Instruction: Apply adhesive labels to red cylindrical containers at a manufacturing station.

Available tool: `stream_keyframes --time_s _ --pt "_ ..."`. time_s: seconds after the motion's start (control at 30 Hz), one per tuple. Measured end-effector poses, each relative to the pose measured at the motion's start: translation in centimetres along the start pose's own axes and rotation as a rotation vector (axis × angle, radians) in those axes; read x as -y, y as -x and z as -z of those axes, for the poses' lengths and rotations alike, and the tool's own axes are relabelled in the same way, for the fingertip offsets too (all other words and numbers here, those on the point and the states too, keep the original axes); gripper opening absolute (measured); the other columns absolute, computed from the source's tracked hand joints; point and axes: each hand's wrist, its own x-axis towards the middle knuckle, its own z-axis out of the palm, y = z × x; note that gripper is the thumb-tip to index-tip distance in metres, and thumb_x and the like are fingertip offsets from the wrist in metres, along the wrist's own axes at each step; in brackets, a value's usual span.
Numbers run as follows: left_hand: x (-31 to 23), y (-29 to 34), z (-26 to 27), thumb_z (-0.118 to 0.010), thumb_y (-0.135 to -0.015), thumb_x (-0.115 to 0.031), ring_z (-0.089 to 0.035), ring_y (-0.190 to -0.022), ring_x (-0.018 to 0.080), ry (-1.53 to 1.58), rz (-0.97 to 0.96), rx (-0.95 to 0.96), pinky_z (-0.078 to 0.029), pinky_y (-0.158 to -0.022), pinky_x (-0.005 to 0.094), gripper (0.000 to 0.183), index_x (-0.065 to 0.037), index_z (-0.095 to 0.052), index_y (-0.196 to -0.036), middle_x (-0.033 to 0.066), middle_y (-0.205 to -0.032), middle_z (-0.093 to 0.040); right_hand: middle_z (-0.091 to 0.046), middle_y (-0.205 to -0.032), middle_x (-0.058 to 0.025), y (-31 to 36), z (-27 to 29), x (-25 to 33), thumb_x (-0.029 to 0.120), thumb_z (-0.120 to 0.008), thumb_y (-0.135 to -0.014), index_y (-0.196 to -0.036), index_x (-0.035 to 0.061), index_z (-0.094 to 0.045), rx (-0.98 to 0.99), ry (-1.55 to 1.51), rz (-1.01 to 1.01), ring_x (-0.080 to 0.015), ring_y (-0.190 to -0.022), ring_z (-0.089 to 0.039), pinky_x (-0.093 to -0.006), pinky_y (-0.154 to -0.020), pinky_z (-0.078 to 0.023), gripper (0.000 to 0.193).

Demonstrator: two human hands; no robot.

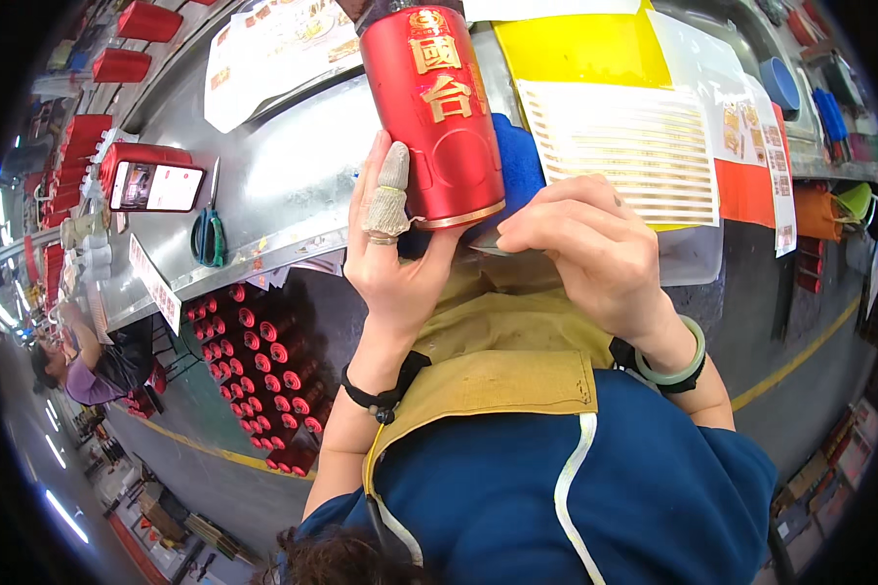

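Note:
A red bottle (439,146) with raised gold lettering lies tilted before me, its base toward me and ringed by a gold band. My left hand (390,249) holds it around the lower left side and under the base; grey-beige wraps (388,200) cover one finger. Just right of the base, my right hand (595,244) is closed in a pinch, with a thin pointed grey tool (493,247) at its fingertips. The tool's exact kind is not clear. Under the bottle is a blue cloth (519,161). To the right lies a sheet of gold strips (619,146).
On the metal bench (273,161) at left are green-handled scissors (208,234), a phone (156,186) against a red block, and printed sheets (273,58). A yellow sheet (580,49) lies at right. Several red bottles (263,361) stand below left. Another person (88,366) sits far left.

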Motion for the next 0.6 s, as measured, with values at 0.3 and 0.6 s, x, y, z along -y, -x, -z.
stream_keyframes --time_s 0.3,0.6 --pt "0.0 0.1 0.3 -0.085 -0.073 0.004 -0.064 -0.130 0.0396 -0.006 -0.014 -0.017 -0.054 -0.106 0.0441 0.063 0.001 -0.070 -0.133 0.0231 -0.144 -0.063 -0.073 -0.095 -0.0043 -0.9 -0.9 1.5 0.009 -0.071 -0.072 -0.098 0.0058 -0.076 -0.008 0.110 0.141 -0.0242 -0.091 -0.069 -0.0380 -0.081 -0.053 0.026" --pt "-0.3 -0.7 0.3 -0.092 -0.065 -0.005 -0.066 -0.125 0.0368 -0.023 -0.054 -0.043 -0.056 -0.102 0.0426 0.065 -0.001 -0.074 -0.128 0.0193 -0.140 -0.067 -0.074 -0.096 -0.0040 -1.5 -0.9 1.9 0.008 -0.071 -0.072 -0.099 0.0046 -0.075 -0.027 0.154 0.171 -0.0227 -0.090 -0.069 -0.0372 -0.080 -0.053 0.027"
